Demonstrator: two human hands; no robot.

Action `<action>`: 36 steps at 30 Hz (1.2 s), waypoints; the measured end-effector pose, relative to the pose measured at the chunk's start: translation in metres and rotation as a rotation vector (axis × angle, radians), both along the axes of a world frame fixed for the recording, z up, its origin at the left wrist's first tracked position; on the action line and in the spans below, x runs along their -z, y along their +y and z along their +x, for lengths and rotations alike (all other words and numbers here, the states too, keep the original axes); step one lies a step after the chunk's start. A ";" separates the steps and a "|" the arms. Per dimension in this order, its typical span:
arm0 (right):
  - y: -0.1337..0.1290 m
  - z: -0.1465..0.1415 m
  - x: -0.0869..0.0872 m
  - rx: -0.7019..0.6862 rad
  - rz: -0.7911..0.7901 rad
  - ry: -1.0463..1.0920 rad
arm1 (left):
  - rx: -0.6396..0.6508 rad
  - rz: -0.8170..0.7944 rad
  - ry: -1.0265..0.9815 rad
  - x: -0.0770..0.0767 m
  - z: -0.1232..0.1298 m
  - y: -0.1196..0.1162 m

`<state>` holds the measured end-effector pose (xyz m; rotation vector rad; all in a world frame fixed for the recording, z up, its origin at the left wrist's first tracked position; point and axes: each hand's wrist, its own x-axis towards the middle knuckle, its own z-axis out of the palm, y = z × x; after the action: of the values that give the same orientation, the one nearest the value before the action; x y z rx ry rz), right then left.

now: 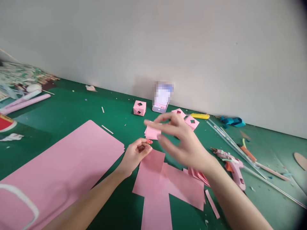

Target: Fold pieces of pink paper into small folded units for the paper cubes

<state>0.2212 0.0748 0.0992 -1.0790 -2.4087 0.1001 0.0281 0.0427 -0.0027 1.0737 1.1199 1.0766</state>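
Note:
Near the middle, my left hand [137,155] pinches a small red patterned piece [149,141] between its fingertips, at the top edge of pink cut paper sheets [155,188]. My right hand [178,137] hovers to the right with its fingers spread, somewhat blurred, and nothing shows in it. Beyond its fingers lies a small stack of pink paper squares [153,131]. Behind the hands stands a folded pink paper box [139,108] with dark diamond-shaped holes. Two similar pink pieces sit farther right, partly hidden by my right hand.
A large pink sheet stack [72,159] lies left. A lit phone [161,98] leans on the wall. At right are a yellow cutter [200,116], a pink glue gun [233,167], glue sticks and teal scraps [232,121]. Thin sticks [24,75] pile up far left.

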 end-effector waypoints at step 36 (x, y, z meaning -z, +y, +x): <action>-0.036 -0.022 0.077 0.282 -0.835 0.658 | 0.060 0.003 0.028 -0.007 0.001 -0.004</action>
<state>0.1992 0.0392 0.0225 -1.4157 -1.5870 1.2324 0.0289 0.0384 0.0041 1.1208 1.1018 1.0193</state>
